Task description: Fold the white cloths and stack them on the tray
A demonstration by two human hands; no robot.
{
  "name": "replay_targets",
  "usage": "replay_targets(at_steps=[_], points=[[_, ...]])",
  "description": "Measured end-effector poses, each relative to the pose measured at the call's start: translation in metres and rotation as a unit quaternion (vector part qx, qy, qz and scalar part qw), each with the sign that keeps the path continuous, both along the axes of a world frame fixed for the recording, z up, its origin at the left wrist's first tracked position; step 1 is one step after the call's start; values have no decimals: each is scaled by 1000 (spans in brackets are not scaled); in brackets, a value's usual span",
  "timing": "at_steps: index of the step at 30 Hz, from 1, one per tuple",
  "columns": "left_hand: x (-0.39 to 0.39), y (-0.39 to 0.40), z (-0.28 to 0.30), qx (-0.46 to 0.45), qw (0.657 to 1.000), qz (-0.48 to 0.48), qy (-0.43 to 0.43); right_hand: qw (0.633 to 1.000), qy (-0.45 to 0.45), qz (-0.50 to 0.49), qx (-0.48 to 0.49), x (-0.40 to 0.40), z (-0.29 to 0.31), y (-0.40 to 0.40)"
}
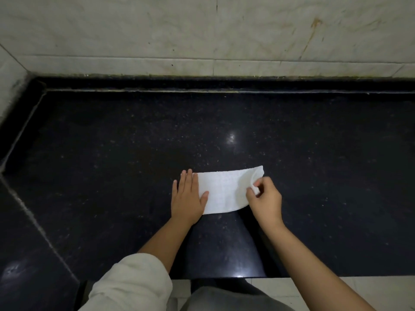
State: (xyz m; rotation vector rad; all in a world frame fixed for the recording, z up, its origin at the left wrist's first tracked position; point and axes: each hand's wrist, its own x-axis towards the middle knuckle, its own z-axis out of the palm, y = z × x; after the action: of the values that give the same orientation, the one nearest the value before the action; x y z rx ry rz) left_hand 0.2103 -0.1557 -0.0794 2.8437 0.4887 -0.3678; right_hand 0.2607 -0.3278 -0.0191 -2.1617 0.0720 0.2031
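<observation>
A folded white cloth lies flat on the black desk, near its front edge. The left hand presses the cloth's left end with straight fingers, while the right hand pinches its lifted right end

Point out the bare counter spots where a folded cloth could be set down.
Bare counter lies between the cloth and the back wall, and out to both sides. Crowded only at the cloth, under the left hand and right hand.
</observation>
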Motion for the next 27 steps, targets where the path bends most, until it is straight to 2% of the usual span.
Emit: replay_targets(at_steps=[3, 5, 7, 10, 12, 17, 21, 24, 27], points=[[-7, 11, 9, -17, 999, 12, -45, 996, -65, 52, 38, -11, 14, 37], [-17, 25, 15, 9, 994, 43, -100, 990, -90, 96, 43, -20, 11, 61], [-32, 43, 17, 36, 987, 74, -135, 981, -125, 147, 8, -31, -3, 81], [-57, 66, 13, 46, 986, 90, -133, 938, -192, 276, -91, -53, -41, 95], [-73, 74, 9, 53, 986, 80, -134, 919, -198, 324, -110, -61, -58, 93], [-87, 75, 0, 26, 986, 18, -165, 882, -251, 373, -140, -55, -57, 76], [-79, 65, 0, -25, 969, -62, -237, 878, -281, 328, -209, -36, -46, 44], [-68, 52, 0, -54, 952, -124, -274, 865, -247, 322, -294, -34, -43, 24], [-62, 40, -3, -51, 953, -160, -253, 870, -201, 323, -313, -39, -49, 21]])
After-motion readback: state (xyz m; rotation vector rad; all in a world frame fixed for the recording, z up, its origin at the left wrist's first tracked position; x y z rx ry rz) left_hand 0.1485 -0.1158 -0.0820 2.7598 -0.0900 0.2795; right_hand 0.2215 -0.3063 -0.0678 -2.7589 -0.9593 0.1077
